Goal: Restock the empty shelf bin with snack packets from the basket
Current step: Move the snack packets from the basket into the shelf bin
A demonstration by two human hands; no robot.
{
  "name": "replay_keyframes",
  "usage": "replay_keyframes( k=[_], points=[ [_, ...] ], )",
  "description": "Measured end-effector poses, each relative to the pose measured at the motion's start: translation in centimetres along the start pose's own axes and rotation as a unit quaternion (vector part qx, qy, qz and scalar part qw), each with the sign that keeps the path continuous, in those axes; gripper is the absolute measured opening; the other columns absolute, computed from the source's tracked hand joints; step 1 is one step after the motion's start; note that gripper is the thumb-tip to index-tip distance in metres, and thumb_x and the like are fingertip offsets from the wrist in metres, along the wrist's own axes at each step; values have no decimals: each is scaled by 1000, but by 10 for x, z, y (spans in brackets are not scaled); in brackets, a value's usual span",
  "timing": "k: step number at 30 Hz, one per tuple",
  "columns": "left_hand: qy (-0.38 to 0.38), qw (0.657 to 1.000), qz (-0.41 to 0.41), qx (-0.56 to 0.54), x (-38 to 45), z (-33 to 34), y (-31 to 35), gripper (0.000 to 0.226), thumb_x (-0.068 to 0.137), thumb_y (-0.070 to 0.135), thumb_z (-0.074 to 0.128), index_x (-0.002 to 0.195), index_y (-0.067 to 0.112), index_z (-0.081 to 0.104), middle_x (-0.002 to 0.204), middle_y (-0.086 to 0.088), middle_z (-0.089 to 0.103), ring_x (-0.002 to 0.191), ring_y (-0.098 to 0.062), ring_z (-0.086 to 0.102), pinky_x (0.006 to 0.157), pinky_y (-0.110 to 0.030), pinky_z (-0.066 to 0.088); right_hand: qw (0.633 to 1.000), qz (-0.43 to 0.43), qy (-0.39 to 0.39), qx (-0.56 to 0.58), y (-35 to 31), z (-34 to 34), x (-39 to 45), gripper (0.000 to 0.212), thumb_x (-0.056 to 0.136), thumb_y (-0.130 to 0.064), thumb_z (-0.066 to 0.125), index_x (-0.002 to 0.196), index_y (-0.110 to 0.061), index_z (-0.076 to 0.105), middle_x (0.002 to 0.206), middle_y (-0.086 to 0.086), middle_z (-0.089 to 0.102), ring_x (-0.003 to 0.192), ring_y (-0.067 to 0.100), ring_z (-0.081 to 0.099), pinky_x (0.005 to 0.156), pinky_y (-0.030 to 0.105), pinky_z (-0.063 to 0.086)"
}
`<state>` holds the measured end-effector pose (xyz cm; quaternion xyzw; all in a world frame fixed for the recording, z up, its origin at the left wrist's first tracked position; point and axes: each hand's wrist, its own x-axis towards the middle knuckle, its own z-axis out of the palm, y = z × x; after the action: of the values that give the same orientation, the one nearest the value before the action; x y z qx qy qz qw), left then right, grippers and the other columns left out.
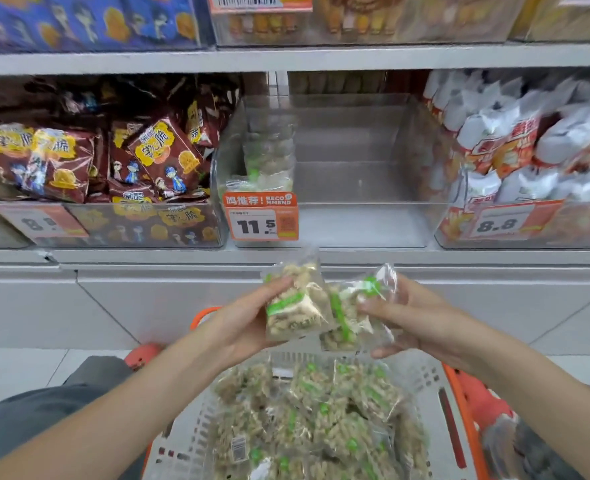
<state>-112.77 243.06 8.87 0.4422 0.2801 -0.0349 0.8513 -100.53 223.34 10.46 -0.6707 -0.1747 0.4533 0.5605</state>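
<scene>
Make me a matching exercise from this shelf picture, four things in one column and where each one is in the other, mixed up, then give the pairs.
Things
1. brown packets
2. white packets
3. clear bin
4. basket

Places
A. middle of the shelf, with the 11.5 tag
B. bin on the right
C. below the hands, full of green-label packets
D. bin on the left

Pairs: 1-D, 2-B, 3-A, 4-C

The left hand and right hand each hold one green-label packet.

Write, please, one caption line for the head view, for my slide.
Each hand, left hand and right hand, holds a snack packet above the basket, before the nearly empty clear bin.
</scene>
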Motion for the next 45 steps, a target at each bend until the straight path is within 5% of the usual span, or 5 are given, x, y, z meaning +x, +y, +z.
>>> replay_keyframes(
  k=[12, 29, 32, 37, 45],
  points=[
    [169, 923, 222, 264, 17, -10, 13, 33, 73, 33, 76, 99, 18, 62, 93, 2, 73, 91, -17, 69, 76, -28, 55, 986, -70, 128, -79, -24, -13, 34, 38, 63, -31, 77, 95, -10, 72, 79, 9, 68, 66, 19, 49, 48, 15, 40],
    [-13, 994, 60, 87, 8, 15, 3, 70, 87, 71, 26, 127, 22, 56, 120, -13, 65, 112, -41, 58, 98, -55, 43, 977, -183, 68, -80, -39, 14, 15, 28, 64, -14, 78, 79, 1, 60, 60, -3, 70, 50, 0, 60, 48, 11, 43],
    [-27, 972, 126, 194, 5, 22, 0, 57, 76, 44, 67, 126, 26, 47, 89, 9, 71, 78, -11, 69, 68, -33, 57, 960, -243, 85, -112, -37, 23, 18, 31, 56, -22, 80, 76, -3, 67, 63, -1, 68, 59, 6, 60, 57, 15, 49],
    [-14, 953, 170, 251, -5, 24, -11, 86, 43, 26, 88, 116, 32, 43, 106, 11, 69, 99, -5, 66, 84, -25, 54, 954, -269, 107, -76, -30, 32, 24, 29, 53, -32, 80, 76, -19, 67, 70, -5, 68, 68, 8, 61, 64, 22, 51],
    [12, 948, 197, 250, -4, 20, -8, 71, 65, -2, 82, 116, 28, 43, 103, 11, 66, 83, 6, 66, 69, -11, 51, 986, -144, 27, -81, -17, 36, 24, 111, 41, -56, 87, 135, -44, 28, 116, 3, 58, 84, 4, 67, 69, 15, 50]
  ],
)
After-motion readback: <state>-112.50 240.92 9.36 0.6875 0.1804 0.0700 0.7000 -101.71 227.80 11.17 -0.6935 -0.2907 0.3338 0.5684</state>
